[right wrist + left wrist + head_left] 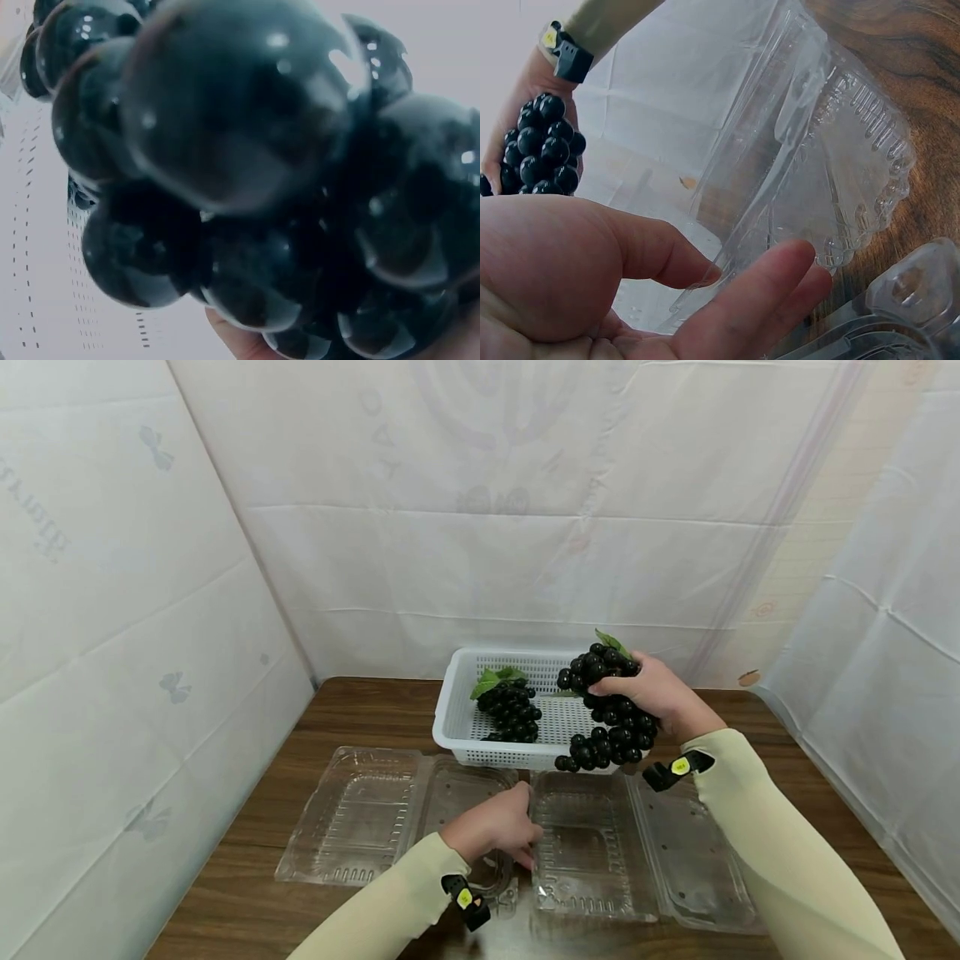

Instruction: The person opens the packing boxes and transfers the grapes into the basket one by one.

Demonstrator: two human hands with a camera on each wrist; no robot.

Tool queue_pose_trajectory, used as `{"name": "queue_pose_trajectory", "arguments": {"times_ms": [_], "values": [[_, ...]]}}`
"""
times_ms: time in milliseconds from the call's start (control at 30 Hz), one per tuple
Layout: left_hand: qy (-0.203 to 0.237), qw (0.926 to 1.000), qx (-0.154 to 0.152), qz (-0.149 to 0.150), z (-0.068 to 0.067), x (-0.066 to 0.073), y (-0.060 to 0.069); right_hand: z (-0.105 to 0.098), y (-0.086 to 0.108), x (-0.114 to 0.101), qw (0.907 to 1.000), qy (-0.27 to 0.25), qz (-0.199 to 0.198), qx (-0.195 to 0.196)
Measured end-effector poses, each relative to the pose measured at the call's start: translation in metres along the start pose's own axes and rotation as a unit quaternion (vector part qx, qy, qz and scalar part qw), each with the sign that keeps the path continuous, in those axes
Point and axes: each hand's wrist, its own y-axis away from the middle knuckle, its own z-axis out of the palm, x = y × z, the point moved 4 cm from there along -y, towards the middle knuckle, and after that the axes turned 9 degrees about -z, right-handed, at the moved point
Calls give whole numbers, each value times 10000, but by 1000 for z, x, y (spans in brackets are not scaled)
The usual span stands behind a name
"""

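Note:
My right hand (647, 693) grips a large bunch of black grapes (611, 727) with a green leaf at its top, above the right end of a white plastic basket (450, 706). Those grapes fill most of the right wrist view. A second bunch of grapes (513, 712), also leafy, lies in the basket's left part. Lower down, my left hand (498, 822) pinches the left edge of an opened clear plastic clamshell container (581, 843). In the left wrist view, the thumb (667, 259) meets the container's rim (739, 244); part of the grip is hidden.
Another opened clear clamshell (360, 818) lies to the left, its right half partly behind my left hand. The right container's lid half (693, 860) sits under my right forearm. A wooden table (247, 877) carries everything, with white sheeting (465, 560) behind and at both sides.

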Motion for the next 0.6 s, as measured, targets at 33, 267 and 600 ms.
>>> {"name": "queue_pose_trajectory", "arguments": {"times_ms": [33, 267, 600], "values": [[-6, 10000, -6, -2, 0, 0, 0, -1, -3, 1, 10000, -31, 6, 53], [35, 10000, -33, 2, -1, -1, -2, -3, -19, 4, 9993, -40, 74, 375], [31, 10000, -18, 43, 0, -1, -1, -1, -43, 16, 9945, -457, -102, 932]]}}
